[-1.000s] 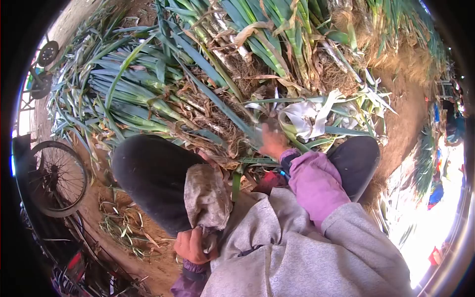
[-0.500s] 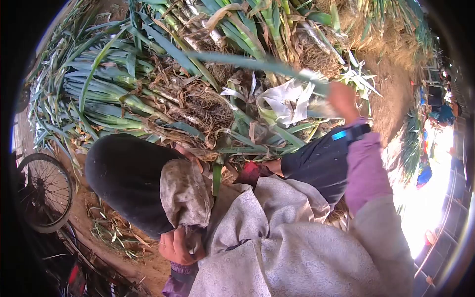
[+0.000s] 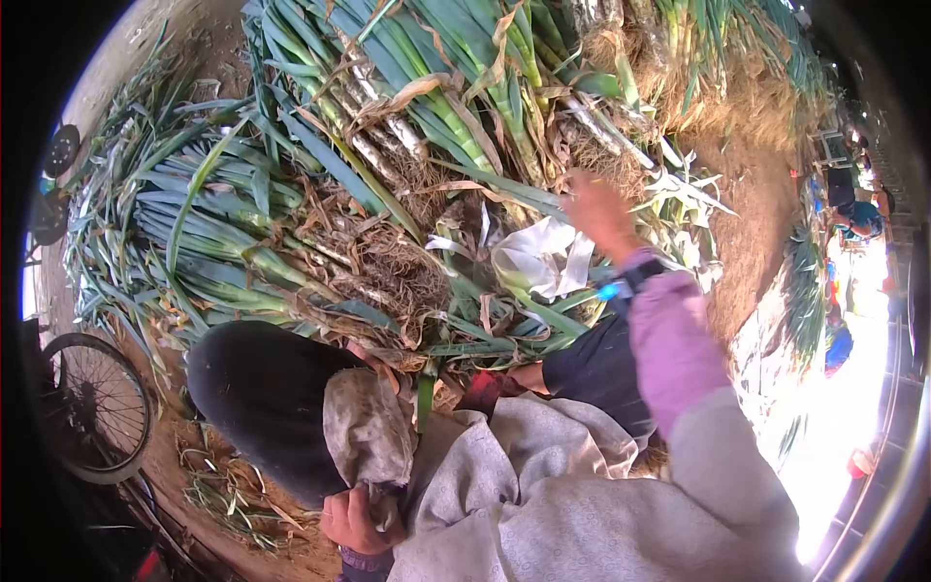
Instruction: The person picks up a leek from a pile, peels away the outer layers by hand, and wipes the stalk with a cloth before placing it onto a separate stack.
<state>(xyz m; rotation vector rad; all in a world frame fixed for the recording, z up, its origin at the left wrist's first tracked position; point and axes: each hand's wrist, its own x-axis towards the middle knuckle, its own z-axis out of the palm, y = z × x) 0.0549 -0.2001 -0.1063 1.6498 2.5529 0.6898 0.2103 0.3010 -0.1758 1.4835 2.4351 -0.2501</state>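
Observation:
My left hand [image 3: 361,521] is closed around the lower end of a stained beige cloth [image 3: 367,427] beside my bent knee. Over the heap of trimmings, my right hand [image 3: 599,215] is slightly blurred, its fingers at the end of a long green leek leaf [image 3: 514,189]; they look closed on it. Just below that hand lies a white strip of material [image 3: 545,257], crumpled among loose leaves. Left of it sit leeks with dry brown roots [image 3: 402,281]. Further up, more leeks [image 3: 456,116] lie side by side, their green tops pointing away.
A pile of leeks [image 3: 199,228] spreads at the left, with another root-covered stack [image 3: 747,107] at the upper right. A bicycle wheel [image 3: 95,407] stands at the left edge. Bare soil [image 3: 747,223] shows at the right. Scraps [image 3: 238,500] litter the ground at lower left.
My right hand has moved left, bringing the long leaf down onto the heap. My left hand keeps its grip on the cloth. The view has shifted slightly.

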